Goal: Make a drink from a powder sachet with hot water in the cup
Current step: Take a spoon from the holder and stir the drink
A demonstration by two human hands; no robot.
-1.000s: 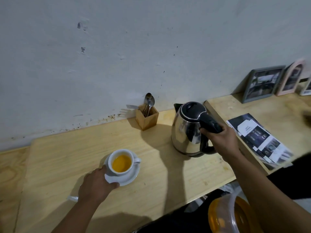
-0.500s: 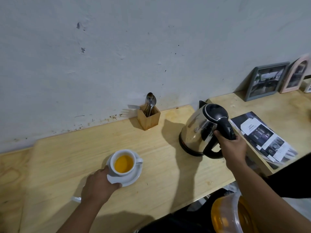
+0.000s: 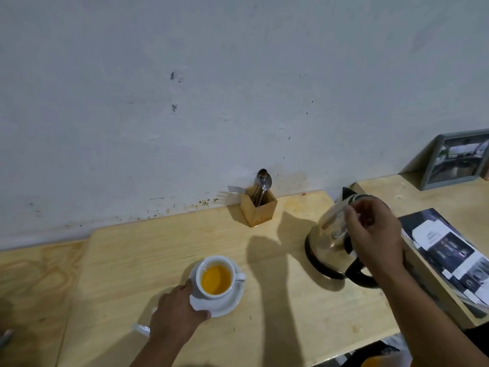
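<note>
A white cup (image 3: pixel 216 261) full of orange drink stands on a white saucer (image 3: pixel 226 305) on the wooden table (image 3: pixel 277 321). My left hand (image 3: pixel 174 313) grips the saucer's near-left rim, with fingertips against the cup's side. A steel kettle (image 3: pixel 328 234) with a black handle (image 3: pixel 362 278) sits upright on the table to the right. My right hand (image 3: pixel 375 242) hovers over the kettle's lid, off the handle, with loosely spread, blurred fingers. The lid is hidden behind it.
A wooden holder (image 3: pixel 258 211) with spoons (image 3: pixel 263 178) and a fork stands against the wall. A dark brochure (image 3: pixel 449 250) lies right of the kettle. A grey picture frame (image 3: pixel 455 160) leans on the wall. A small white object (image 3: pixel 141 329) pokes out under my left wrist.
My right hand carried the kettle to the right, set it down and let go of the handle, rising over the lid. My left hand stayed on the saucer.
</note>
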